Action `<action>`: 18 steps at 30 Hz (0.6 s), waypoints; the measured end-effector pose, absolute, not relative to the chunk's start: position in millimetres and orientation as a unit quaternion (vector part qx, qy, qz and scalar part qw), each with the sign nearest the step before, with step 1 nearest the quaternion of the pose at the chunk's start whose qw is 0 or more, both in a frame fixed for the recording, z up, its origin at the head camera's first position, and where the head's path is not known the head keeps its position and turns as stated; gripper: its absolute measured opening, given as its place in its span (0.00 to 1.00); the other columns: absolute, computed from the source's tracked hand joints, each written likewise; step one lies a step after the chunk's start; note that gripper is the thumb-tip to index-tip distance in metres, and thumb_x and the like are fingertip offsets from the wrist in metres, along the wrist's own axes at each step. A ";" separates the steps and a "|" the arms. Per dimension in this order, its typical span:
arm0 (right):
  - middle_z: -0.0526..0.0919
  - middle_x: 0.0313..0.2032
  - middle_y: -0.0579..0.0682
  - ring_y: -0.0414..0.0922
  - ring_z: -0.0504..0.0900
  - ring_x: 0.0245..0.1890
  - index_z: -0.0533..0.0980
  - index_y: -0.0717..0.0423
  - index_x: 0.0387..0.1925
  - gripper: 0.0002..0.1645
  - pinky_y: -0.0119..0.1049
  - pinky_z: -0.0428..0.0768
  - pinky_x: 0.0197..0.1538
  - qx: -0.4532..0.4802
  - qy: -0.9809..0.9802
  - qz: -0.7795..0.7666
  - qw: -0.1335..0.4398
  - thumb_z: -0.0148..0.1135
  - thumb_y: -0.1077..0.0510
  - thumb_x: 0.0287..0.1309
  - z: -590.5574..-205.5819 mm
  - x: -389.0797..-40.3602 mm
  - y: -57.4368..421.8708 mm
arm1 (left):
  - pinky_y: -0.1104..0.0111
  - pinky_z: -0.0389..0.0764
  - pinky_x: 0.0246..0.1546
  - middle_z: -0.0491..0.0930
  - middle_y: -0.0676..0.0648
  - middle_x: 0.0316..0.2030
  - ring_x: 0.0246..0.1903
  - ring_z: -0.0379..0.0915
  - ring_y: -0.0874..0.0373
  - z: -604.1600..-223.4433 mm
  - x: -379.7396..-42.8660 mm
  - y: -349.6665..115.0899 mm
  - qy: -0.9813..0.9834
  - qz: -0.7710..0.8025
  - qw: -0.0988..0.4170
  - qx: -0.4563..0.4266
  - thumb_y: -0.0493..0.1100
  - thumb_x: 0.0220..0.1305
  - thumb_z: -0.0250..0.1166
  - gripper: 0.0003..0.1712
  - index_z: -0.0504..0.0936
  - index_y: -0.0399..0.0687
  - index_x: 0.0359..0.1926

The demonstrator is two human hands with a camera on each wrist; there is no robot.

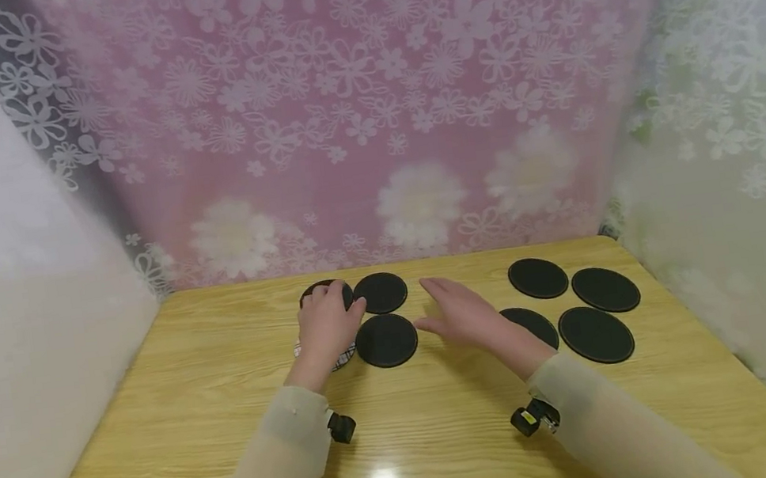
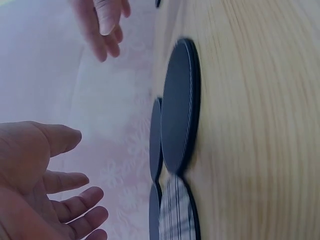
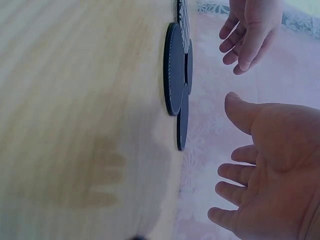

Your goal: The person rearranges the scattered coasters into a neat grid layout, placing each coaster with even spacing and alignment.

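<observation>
- Left hand [image 1: 325,324] and right hand [image 1: 462,315] hover empty, fingers relaxed.
- Beneath and beside them, three black discs [image 1: 387,340] and one plaid disc [image 1: 347,356] lie grouped.
- Light edge grips should spare neighbours.

in my head view, the left hand [image 1: 328,325] conceals the middle of the far left black disc [image 1: 348,295] and much of the plaid disc [image 1: 344,358] on its near side. the right hand [image 1: 467,315] and wrist mask part of the near left black disc of the right group [image 1: 538,324]. both sleeves [image 1: 274,460] and the table [image 1: 445,454] run out of frame at the near side. the yellow label [image 1: 528,417] is too small for me to read. my left wrist view crops the plaid disc and both hands. in my right wrist view, a dark item [image 3: 138,238] barely enters; i cannot identify it.
</observation>
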State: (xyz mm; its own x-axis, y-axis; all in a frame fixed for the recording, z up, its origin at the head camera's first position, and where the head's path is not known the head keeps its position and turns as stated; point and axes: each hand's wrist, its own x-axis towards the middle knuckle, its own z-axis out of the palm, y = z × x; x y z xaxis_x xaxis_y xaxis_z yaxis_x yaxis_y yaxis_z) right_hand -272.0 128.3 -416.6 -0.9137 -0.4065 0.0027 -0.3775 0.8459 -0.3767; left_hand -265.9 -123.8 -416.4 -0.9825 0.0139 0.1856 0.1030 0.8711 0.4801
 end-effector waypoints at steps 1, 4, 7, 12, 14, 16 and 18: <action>0.60 0.84 0.65 0.65 0.60 0.83 0.54 0.60 0.88 0.52 0.63 0.62 0.80 -0.202 0.960 -0.191 0.037 0.67 0.42 0.80 -417.3 -269.3 133.7 | 0.35 0.69 0.70 0.74 0.30 0.71 0.70 0.68 0.28 -416.7 -265.4 -119.8 -0.963 -0.251 0.089 -0.034 0.55 0.83 0.65 0.34 0.75 0.39 0.78; 0.60 0.84 0.66 0.66 0.60 0.83 0.54 0.61 0.88 0.51 0.65 0.62 0.80 -0.195 0.960 -0.197 0.033 0.66 0.42 0.80 -419.6 -261.2 149.5 | 0.36 0.70 0.69 0.74 0.30 0.71 0.70 0.69 0.29 -417.2 -263.6 -108.9 -0.963 -0.251 0.089 -0.044 0.56 0.83 0.65 0.34 0.75 0.41 0.78; 0.60 0.83 0.67 0.67 0.60 0.82 0.55 0.62 0.87 0.51 0.66 0.63 0.78 -0.189 0.961 -0.199 0.026 0.66 0.42 0.81 -422.0 -253.2 164.1 | 0.36 0.70 0.68 0.75 0.31 0.70 0.69 0.69 0.29 -418.2 -260.5 -100.4 -0.961 -0.256 0.091 -0.053 0.57 0.83 0.65 0.34 0.76 0.42 0.78; 0.62 0.82 0.68 0.69 0.62 0.81 0.56 0.63 0.87 0.50 0.67 0.65 0.77 -0.170 0.964 -0.204 0.017 0.65 0.43 0.81 -422.6 -238.8 184.6 | 0.35 0.70 0.69 0.76 0.31 0.69 0.70 0.69 0.29 -420.5 -257.0 -87.0 -0.958 -0.263 0.094 -0.067 0.56 0.83 0.66 0.33 0.77 0.42 0.77; 0.61 0.82 0.69 0.69 0.62 0.81 0.56 0.63 0.87 0.50 0.68 0.66 0.76 -0.159 0.965 -0.208 0.016 0.65 0.42 0.81 -422.3 -234.2 191.7 | 0.35 0.70 0.69 0.76 0.31 0.69 0.69 0.69 0.29 -420.9 -256.2 -81.5 -0.956 -0.268 0.095 -0.073 0.55 0.82 0.66 0.33 0.77 0.42 0.77; 0.61 0.82 0.69 0.70 0.62 0.80 0.56 0.63 0.87 0.51 0.68 0.67 0.75 -0.152 0.965 -0.212 0.012 0.65 0.41 0.81 -423.7 -231.8 199.8 | 0.36 0.71 0.68 0.76 0.31 0.69 0.69 0.70 0.29 -421.7 -255.2 -75.7 -0.955 -0.269 0.098 -0.079 0.55 0.82 0.67 0.32 0.78 0.42 0.76; 0.61 0.82 0.70 0.70 0.63 0.80 0.56 0.64 0.87 0.52 0.69 0.67 0.75 -0.148 0.965 -0.216 0.012 0.66 0.41 0.80 -425.0 -230.0 209.3 | 0.36 0.71 0.68 0.77 0.32 0.68 0.68 0.71 0.30 -422.4 -253.8 -70.0 -0.954 -0.270 0.101 -0.087 0.54 0.82 0.68 0.31 0.79 0.41 0.75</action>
